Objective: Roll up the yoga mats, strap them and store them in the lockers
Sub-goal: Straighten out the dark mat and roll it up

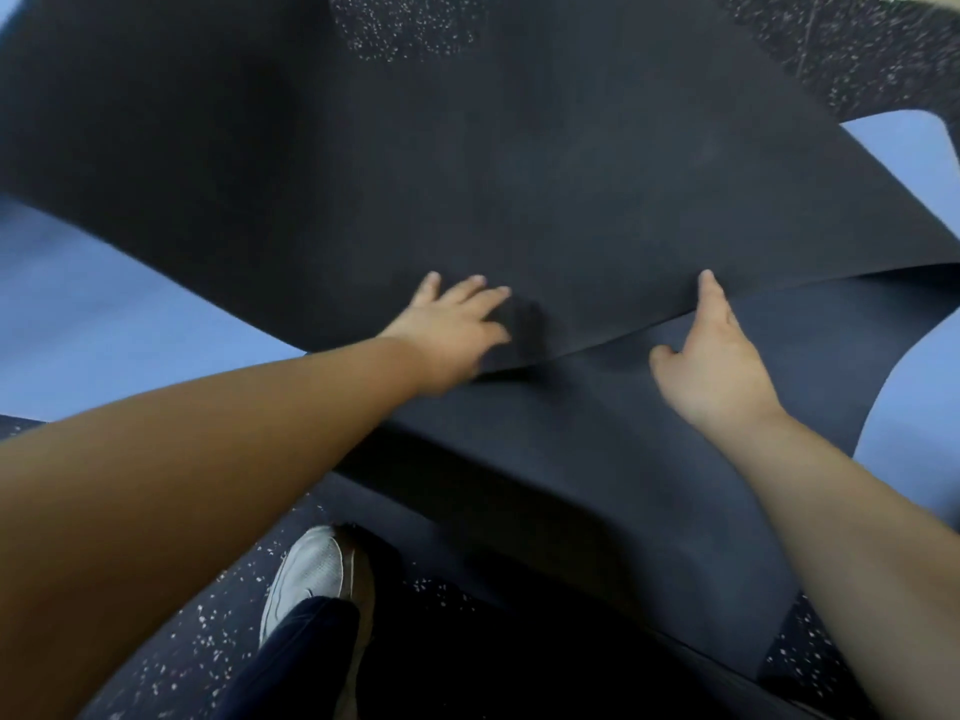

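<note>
Head view, the only one: your left hand (452, 324) lies on top of the dark yoga mat (467, 163) with fingers straight, pressing the upper layer near its folded edge, holding nothing. Your right hand (711, 356) is at that same edge further right, index laid along the lip, thumb out to the side; whether the remaining fingers are tucked under the layer or just resting you can't make out, so grip there is unclear. The mat is spread across the floor and doubled over itself, a lower layer (597, 459) running toward your white shoe (311, 569). No tight roll yet, no strap or locker in frame. Blue mats (104, 314) lie underneath on both sides, speckled floor (197, 641) by your feet. Risks, as judged: the edge sits skewed, higher on the right, so a roll begun here would likely cone out. Flat-hand pressure alone may let the layer slide. The shoe is close enough to pin the lower layer.
</note>
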The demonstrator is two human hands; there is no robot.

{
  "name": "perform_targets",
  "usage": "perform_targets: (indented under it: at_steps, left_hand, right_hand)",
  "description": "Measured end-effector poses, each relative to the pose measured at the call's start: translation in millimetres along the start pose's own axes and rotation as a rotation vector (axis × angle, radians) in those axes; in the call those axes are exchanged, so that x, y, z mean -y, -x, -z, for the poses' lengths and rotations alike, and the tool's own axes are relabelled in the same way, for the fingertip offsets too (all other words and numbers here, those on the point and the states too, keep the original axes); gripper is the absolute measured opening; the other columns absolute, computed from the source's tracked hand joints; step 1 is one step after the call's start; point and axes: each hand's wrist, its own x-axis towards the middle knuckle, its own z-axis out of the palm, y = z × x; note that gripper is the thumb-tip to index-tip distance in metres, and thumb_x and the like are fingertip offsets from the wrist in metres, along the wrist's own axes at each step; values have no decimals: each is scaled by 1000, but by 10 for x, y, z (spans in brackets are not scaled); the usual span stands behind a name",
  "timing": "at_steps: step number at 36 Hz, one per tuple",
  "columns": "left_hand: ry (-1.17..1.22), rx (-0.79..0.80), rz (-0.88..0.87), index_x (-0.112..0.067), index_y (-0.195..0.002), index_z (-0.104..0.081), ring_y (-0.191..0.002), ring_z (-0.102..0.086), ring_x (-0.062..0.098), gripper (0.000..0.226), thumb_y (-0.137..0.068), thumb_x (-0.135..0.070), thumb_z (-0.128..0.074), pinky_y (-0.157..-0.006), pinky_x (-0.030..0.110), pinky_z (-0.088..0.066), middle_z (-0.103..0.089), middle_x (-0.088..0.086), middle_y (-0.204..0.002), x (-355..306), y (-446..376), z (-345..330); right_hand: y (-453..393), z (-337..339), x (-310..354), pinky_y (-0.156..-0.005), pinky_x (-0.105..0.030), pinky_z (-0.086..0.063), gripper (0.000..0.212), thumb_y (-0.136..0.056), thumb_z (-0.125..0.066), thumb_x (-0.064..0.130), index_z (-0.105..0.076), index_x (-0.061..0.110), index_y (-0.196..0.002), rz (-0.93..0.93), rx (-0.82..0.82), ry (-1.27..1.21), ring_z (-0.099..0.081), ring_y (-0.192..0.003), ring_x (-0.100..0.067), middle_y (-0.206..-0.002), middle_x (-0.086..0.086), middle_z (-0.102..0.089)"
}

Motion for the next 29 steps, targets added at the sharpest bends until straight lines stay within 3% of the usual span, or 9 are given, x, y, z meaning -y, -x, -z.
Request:
perform_targets:
  at_steps: [3,6,9,15,20,23,25,26,29]
  left_hand:
    - [-179,101,178,-25,-150,-20,-149,2,33,70,-93,-37,-57,-113,65,-10,3,2,-162,395,217,-189]
    - [-290,287,327,-27,-154,1,-147,6,39,98,-85,-53,-64,-113,64,-5,8,5,-162,715,419,-360]
    - [-323,311,361,-36,-150,16,-147,6,39,91,-95,-32,-56,-117,59,-1,8,3,-162,850,540,-467]
    - [-258,243,341,-43,-150,10,-147,5,40,79,-100,-7,-39,-113,62,1,5,2,-163,790,509,-417]
    - [172,-32,441,-49,-150,-4,-148,-6,34,75,-99,-2,-33,-111,67,-3,-8,-3,-162,617,339,-346]
    - [771,-467,442,-42,-149,-27,-145,-24,20,53,-103,-17,-37,-117,52,-19,-28,-3,-157,380,45,-166]
    - [1176,-697,327,-24,-150,-34,-138,-31,6,50,-102,-13,-43,-115,17,-21,-37,1,-152,148,-183,154]
    - [1263,-724,226,-18,-151,-30,-136,-28,0,53,-100,-12,-47,-113,11,-19,-35,1,-153,36,-275,347]
    - [1171,-603,-126,-14,-154,-12,-146,-8,6,76,-95,-21,-59,-120,28,-13,-16,1,-161,-281,-467,749]
  right_hand:
    - [-37,38,-94,-99,-36,-35,81,-93,-50,15,2,23,-156,-33,6,-21,-34,-138,-28,-162,0,-11]
    - [-15,0,-120,-85,-35,-38,81,-94,-49,15,4,25,-155,-45,25,5,-41,-131,-31,-163,-2,-9]
    - [0,-47,-119,-78,-32,-37,81,-94,-47,16,4,26,-155,-64,32,9,-47,-122,-33,-163,-2,-9]
    - [71,-114,-87,-67,-32,-36,84,-94,-48,16,8,32,-154,-80,63,1,-54,-104,-33,-163,1,-3]
    - [144,-150,-93,-65,-33,-45,86,-93,-49,13,7,40,-152,-23,100,19,-58,-96,-30,-163,9,1]
    - [184,-183,-84,-72,-34,-48,86,-93,-49,13,7,43,-151,20,119,17,-60,-101,-29,-162,13,0]
    - [200,-206,-69,-68,-31,-45,86,-94,-50,13,8,43,-151,41,109,6,-60,-99,-27,-162,14,-1]
    - [200,-219,-64,-68,-30,-42,87,-94,-50,13,9,42,-151,54,102,0,-60,-100,-27,-162,13,-2]
    - [188,-254,-50,-74,-28,-39,88,-94,-52,13,10,35,-153,108,76,-15,-55,-115,-26,-162,8,-6]
